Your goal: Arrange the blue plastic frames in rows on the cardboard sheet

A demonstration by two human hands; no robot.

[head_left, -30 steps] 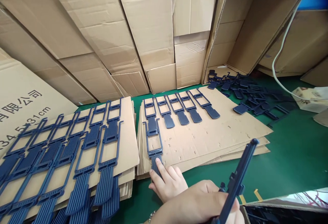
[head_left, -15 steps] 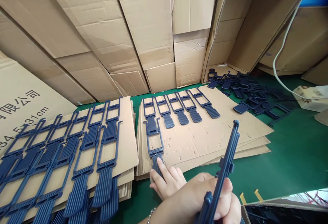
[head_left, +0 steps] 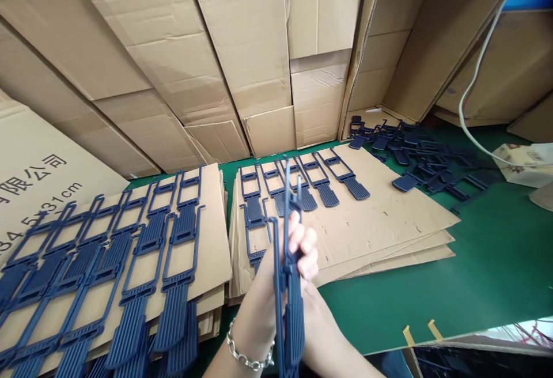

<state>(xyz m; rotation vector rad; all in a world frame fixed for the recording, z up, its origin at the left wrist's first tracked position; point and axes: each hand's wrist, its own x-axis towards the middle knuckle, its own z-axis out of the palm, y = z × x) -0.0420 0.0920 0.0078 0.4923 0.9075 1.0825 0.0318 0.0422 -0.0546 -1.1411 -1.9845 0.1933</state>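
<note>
Both hands meet near the middle of the view, over the near edge of the cardboard stack (head_left: 380, 234). The left hand (head_left: 263, 303), with a bracelet (head_left: 246, 355) on its wrist, has its grip closed around a dark blue plastic clip (head_left: 288, 263), fingers wrapped over the upright piece. The right hand (head_left: 322, 332) sits just behind and below it; whether its grip closes on the clip cannot be told. The clip stands nearly edge-on, pointing far. A row of clips (head_left: 302, 185) lies on the far part of the stack. To the left, a filled sheet (head_left: 129, 251) carries many more. A loose pile (head_left: 423, 159) lies far right on the green table (head_left: 488, 268).
</note>
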